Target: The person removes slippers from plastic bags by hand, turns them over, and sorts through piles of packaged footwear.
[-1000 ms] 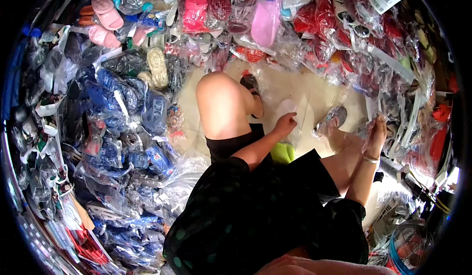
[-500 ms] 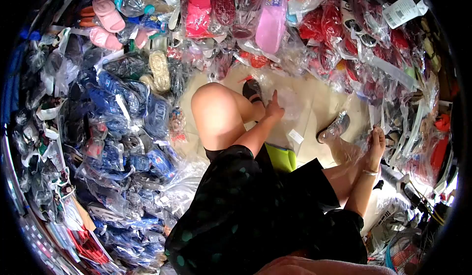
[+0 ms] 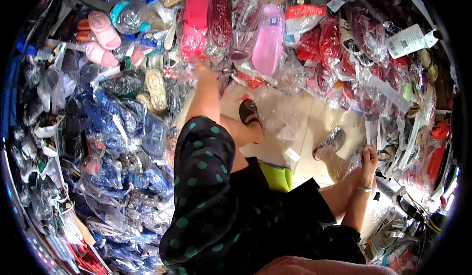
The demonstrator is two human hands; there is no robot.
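My left hand [image 3: 200, 69], smeared by motion, is at the lower end of the bright pink slippers [image 3: 194, 34] in clear plastic. Its fingers cannot be made out. On the right, my right hand [image 3: 369, 157] is closed, its fingers pinched on the edge of a clear plastic bag [image 3: 350, 166] by my lower leg. A pale strip [image 3: 371, 131] rises just above those fingers. To the right of the pink slippers lie wrapped dark red shoes [image 3: 220, 22] and a lilac slipper [image 3: 269, 41].
Blue wrapped shoes [image 3: 115, 113] pile up on the left and red wrapped shoes [image 3: 329, 36] at the upper right. A water bottle [image 3: 130, 18] lies at the upper left. A white tag [image 3: 292, 155] is on the tiled floor [image 3: 307, 113], near a lime-green object [image 3: 275, 176].
My left hand has moved from pointing over the floor up and left to the pink slippers. My right hand has dropped slightly, still closed. The view has shifted a little.
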